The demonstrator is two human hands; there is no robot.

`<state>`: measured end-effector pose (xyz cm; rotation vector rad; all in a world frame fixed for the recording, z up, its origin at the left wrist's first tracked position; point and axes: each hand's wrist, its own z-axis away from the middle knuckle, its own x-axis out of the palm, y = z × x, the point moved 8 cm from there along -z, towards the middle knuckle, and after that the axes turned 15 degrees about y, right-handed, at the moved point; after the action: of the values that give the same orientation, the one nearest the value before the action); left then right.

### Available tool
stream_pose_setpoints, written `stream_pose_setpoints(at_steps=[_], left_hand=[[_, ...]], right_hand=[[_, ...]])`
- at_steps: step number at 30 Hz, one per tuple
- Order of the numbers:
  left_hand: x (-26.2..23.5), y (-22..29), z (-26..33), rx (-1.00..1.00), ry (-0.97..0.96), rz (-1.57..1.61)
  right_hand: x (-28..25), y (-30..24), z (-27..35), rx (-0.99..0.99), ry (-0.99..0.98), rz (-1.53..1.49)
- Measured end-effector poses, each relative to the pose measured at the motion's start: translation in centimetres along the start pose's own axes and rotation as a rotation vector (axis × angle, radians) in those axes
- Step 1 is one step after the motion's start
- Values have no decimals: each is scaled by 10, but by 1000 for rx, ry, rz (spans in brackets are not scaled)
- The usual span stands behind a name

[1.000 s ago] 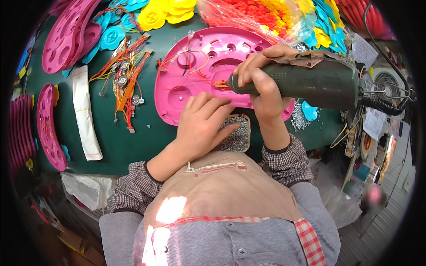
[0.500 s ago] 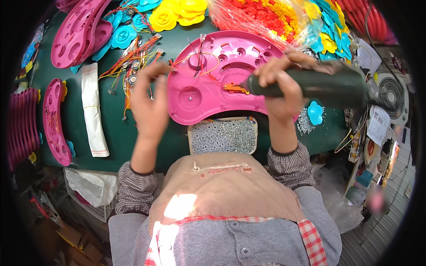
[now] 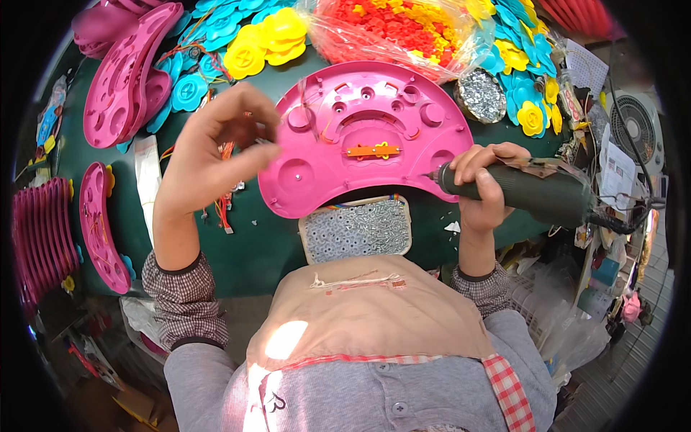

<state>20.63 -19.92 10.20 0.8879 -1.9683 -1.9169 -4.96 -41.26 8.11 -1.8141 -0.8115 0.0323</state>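
Note:
A pink curved plastic shell (image 3: 338, 155) lies in front of me with its inner side up. Across its middle sits an orange strip (image 3: 371, 151) over a yellow piece. My right hand (image 3: 484, 180) grips a dark green electric screwdriver (image 3: 536, 193), whose tip points left over the shell's right end. To the left, my left hand (image 3: 216, 147) is raised beside the shell's left edge. Its fingers are curled, with the thumb apart from them, and I see nothing held between them. Thin wires (image 3: 302, 93) run over the shell near those fingertips.
A tray of small metal parts (image 3: 356, 227) stands before my apron. Behind the shell are a bag of red and yellow pieces (image 3: 389, 32), yellow flower shapes (image 3: 273, 43) and a dish of screws (image 3: 482, 95). Pink shells (image 3: 129, 79) lie stacked at the left; a fan (image 3: 633, 126) stands right.
The screwdriver has moved from the orange strip to the shell's right end. My left hand has shifted left and up. A dish of screws has come into sight.

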Motion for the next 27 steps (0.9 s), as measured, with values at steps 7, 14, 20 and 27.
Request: stream_pose_setpoints(at_steps=[7, 14, 20, 27], left_hand=[[137, -14, -94, 52, -376, 307], [172, -69, -144, 284, -173, -203], [176, -69, -126, 472, -61, -246], [165, -61, -111, 431, 182, -335]], right_hand=[[-11, 2, 0, 0, 33, -54], [-15, 4, 3, 25, 9, -107], [-41, -31, -45, -125, 127, -183], [-81, 4, -113, -370, 439, 144]])
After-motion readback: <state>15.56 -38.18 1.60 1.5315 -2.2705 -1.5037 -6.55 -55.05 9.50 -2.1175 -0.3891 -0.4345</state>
